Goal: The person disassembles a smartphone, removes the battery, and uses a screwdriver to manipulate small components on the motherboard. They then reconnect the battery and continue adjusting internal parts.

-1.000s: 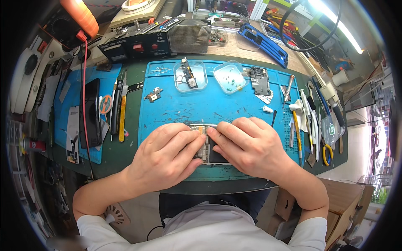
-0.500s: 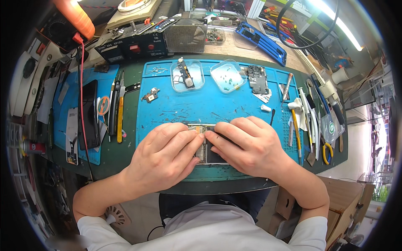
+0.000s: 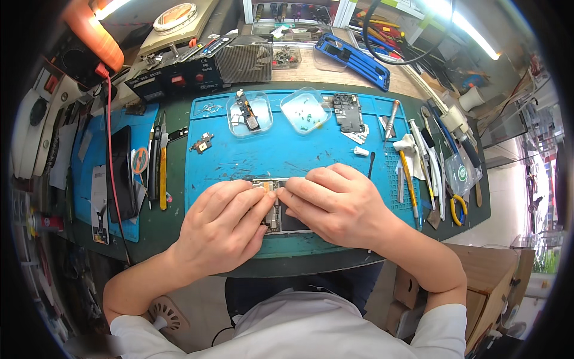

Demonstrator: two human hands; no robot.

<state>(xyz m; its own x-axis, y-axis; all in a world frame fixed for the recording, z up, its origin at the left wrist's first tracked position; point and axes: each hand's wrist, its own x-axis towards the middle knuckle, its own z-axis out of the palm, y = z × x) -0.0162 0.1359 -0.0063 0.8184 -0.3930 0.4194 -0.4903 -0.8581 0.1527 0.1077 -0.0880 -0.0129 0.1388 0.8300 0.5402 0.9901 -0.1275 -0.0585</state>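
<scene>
An opened phone (image 3: 272,220), its circuit board and dark battery (image 3: 292,223) partly showing, lies flat on the blue work mat (image 3: 224,163) close to me. My left hand (image 3: 225,222) is closed over its left part, fingers bent and pressed together. From the other side my right hand (image 3: 336,206) is closed over the right part, covering much of the battery. Both hands' fingertips meet over the board near the phone's upper middle. Whatever small part lies under them is hidden.
Clear plastic boxes hold a phone part (image 3: 246,110) and tiny green bits (image 3: 305,119). A black phone frame piece (image 3: 348,112) and screwdriver (image 3: 391,119) lie right of them. Tweezers and yellow-handled pliers (image 3: 458,209) line the right; a dark phone (image 3: 121,170) lies left.
The whole scene has shifted a little left in the picture as the camera turned. Both hands keep nearly the same grip and place on the opened phone.
</scene>
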